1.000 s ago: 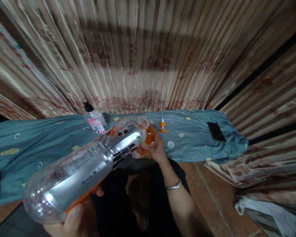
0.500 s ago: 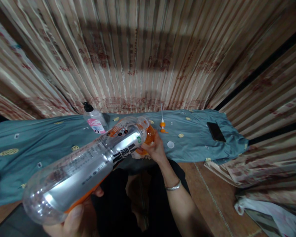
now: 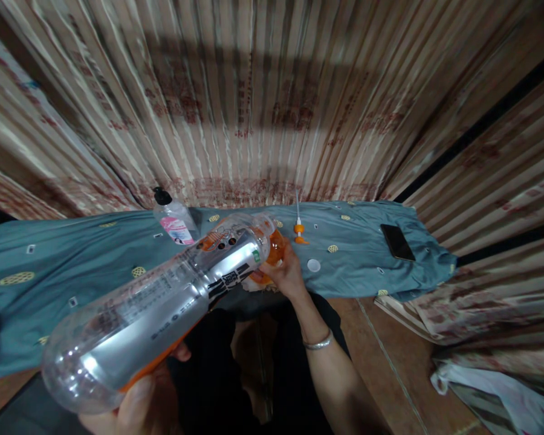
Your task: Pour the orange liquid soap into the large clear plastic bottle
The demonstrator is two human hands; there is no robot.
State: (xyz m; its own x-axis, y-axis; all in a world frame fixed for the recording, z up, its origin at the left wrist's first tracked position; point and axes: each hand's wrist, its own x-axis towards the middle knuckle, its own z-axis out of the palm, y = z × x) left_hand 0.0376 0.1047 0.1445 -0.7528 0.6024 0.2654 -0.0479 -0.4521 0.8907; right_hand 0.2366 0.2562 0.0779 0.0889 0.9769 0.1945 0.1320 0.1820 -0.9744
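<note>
My left hand [image 3: 140, 396] grips the lower part of a large clear plastic bottle [image 3: 163, 308] with a silver and orange label. The bottle is tilted, its open neck [image 3: 268, 225] pointing up and to the right. Behind that neck stands an orange bottle [image 3: 276, 246], mostly hidden by the clear one. The fingers of my right hand [image 3: 286, 272] are closed around the orange bottle's side. Whether the two bottle mouths touch, I cannot tell. An orange pump head [image 3: 298, 229] with a white tube lies to the right, and a white round cap [image 3: 314, 265] is nearer to me.
A clear pump bottle with a black top [image 3: 174, 220] rests at the back left of the teal cloth [image 3: 353, 260]. On the right lies a black phone [image 3: 396, 242]. Patterned curtains [image 3: 272, 109] hang behind the covered surface and along the right side.
</note>
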